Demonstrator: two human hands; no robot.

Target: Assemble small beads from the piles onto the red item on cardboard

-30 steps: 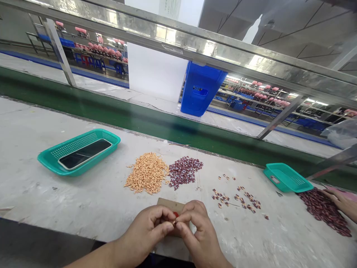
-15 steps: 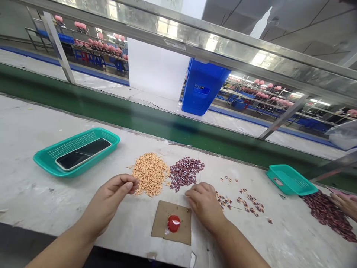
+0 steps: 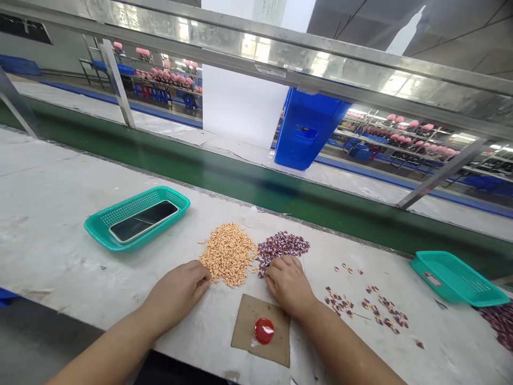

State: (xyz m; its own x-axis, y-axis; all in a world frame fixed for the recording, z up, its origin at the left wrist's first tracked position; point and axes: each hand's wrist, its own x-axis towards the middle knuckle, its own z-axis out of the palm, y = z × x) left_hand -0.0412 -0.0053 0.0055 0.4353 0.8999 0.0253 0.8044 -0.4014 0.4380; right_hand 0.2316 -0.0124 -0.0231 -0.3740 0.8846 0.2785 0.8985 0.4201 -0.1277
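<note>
My left hand (image 3: 182, 289) is at the near left edge of a heap of small orange pieces (image 3: 229, 254), its fingertips pressed together against the heap. Anything pinched there is hidden. At the near side of a heap of small dark purple pieces (image 3: 280, 246) is my right hand (image 3: 289, 284), fingers curled down and closed; their tips are out of sight. Between my hands a brown cardboard square (image 3: 245, 326) lies on the table, bearing a shiny red round blob (image 3: 264, 331).
On the left, a green basket (image 3: 96, 224) holds a phone (image 3: 144, 221). Several two-coloured orange-and-purple pieces (image 3: 390, 315) lie scattered right of my right hand. Farther right stand another green basket (image 3: 452, 289) and a dark red heap (image 3: 499, 323). A green strip (image 3: 224, 184) runs behind.
My left hand has turned palm-down and reached the orange heap. My right hand has moved onto the purple heap's near edge. The view has shifted left; another person's hand at far right is gone.
</note>
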